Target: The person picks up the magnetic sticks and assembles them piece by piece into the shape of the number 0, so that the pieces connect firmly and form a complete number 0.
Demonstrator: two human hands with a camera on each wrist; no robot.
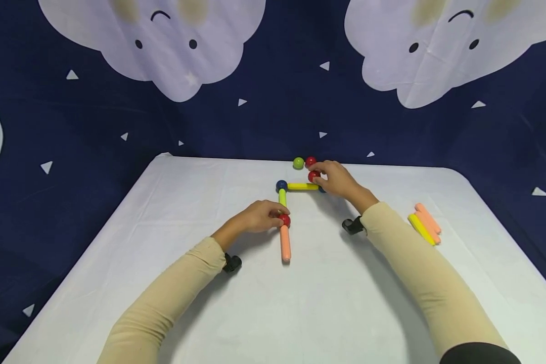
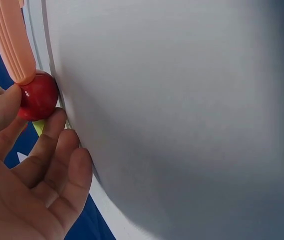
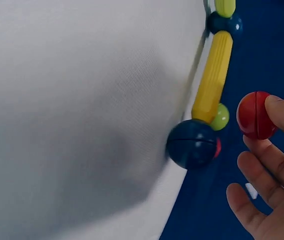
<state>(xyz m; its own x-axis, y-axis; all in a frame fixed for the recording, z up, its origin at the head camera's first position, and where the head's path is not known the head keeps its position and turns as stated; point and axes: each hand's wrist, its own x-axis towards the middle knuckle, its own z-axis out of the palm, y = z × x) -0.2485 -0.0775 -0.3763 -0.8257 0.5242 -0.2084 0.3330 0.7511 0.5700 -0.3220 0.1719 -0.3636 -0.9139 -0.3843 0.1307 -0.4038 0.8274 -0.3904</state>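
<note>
My left hand (image 1: 260, 216) pinches a red ball (image 1: 285, 220) between thumb and fingers. A peach rod (image 1: 285, 246) runs from that ball toward me, and a yellow-green rod (image 1: 282, 197) leads away to a blue ball (image 1: 281, 186). From there a yellow rod (image 1: 302, 186) extends right to a second blue ball (image 3: 191, 145), mostly covered by my hand in the head view. Just above this end, my right hand (image 1: 339, 181) holds another red ball (image 3: 255, 115) between thumb and fingertips, apart from the joined pieces.
A green ball (image 1: 298, 163) and a loose red ball (image 1: 310, 161) sit near the table's far edge. Over on the right lie peach rods (image 1: 429, 220) beside a yellow rod (image 1: 421, 230). Behind the white table (image 1: 327, 303) hangs a dark blue cloth with clouds (image 1: 282, 116).
</note>
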